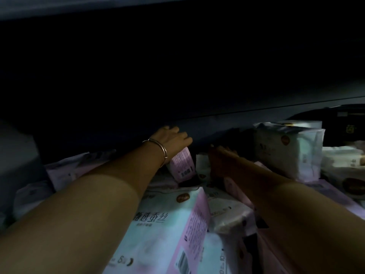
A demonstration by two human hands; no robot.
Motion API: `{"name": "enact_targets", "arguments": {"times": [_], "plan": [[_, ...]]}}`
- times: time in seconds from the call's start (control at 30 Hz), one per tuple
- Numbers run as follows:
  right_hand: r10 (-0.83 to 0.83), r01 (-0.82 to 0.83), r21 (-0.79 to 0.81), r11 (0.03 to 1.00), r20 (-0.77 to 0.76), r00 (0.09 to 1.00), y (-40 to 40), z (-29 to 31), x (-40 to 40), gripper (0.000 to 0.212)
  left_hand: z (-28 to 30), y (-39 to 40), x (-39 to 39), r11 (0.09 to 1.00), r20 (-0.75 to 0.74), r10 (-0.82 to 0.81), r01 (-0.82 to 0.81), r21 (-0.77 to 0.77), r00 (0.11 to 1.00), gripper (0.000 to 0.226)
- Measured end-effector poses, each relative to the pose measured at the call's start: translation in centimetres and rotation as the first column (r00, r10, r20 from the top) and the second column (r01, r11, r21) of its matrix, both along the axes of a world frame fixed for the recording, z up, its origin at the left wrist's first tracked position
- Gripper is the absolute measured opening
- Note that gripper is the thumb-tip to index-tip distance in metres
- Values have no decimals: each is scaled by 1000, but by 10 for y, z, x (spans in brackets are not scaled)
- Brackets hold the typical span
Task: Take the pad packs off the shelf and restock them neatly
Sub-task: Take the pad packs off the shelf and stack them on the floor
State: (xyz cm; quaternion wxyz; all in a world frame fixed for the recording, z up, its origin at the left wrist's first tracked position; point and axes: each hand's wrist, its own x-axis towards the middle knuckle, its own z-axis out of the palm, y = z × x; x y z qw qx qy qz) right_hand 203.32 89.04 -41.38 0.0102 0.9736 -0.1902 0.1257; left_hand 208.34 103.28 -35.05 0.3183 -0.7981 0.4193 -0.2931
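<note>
The shelf [217, 123] was the biggest thing in view, a dark board running across the frame with deep shadow above it, and below it lay a loose heap of pad packs [227, 210], tumbled at all angles rather than lined up. By that look, the job was at the taking-off stage, with nothing restocked neatly yet. Nearest the camera lay the large pale-blue pack [162, 234], flat, with a pink side panel; its front bore large Chinese characters, the last two apparently 蚕丝, over a smaller line too blurred to read, a brown oval logo near the top edge, and a barcode on the pink side. To the right, a white pack [286, 153] stood upright, carrying the same brown oval mark, its text unreadable. The left hand [173, 141], a bangle [158, 150] at its wrist, reached deep under the shelf with fingers curled over the top of a small pink pack [182, 165] printed with fine text and a barcode; it appeared to grip it. The right hand [223, 155] lay in shadow among the packs, and whether it was open or closed could not be told. The next move probably called for drawing the pink pack out clear of the shelf edge without dragging its neighbours along.
</note>
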Motion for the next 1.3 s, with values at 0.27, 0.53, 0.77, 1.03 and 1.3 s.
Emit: {"name": "enact_targets", "arguments": {"times": [0.27,0.53,0.77,1.03,1.3], "plan": [[-17,-21,146,989,259,966,0,47,-42,69,31,25,-33,979,-33,34,-40,-198,999,60],[-63,-27,201,979,426,903,12,62,-142,69,53,46,-121,963,-21,-29,22,-270,999,53],[-32,-119,255,960,519,854,25,47,-252,62,47,65,-226,975,6,-38,38,-217,999,58],[100,-260,270,927,491,865,39,26,-372,84,23,93,-333,974,-4,-71,69,-214,997,56],[48,-184,533,826,258,965,40,-35,-466,45,-49,114,-400,969,-307,-101,24,-244,947,55]]}}
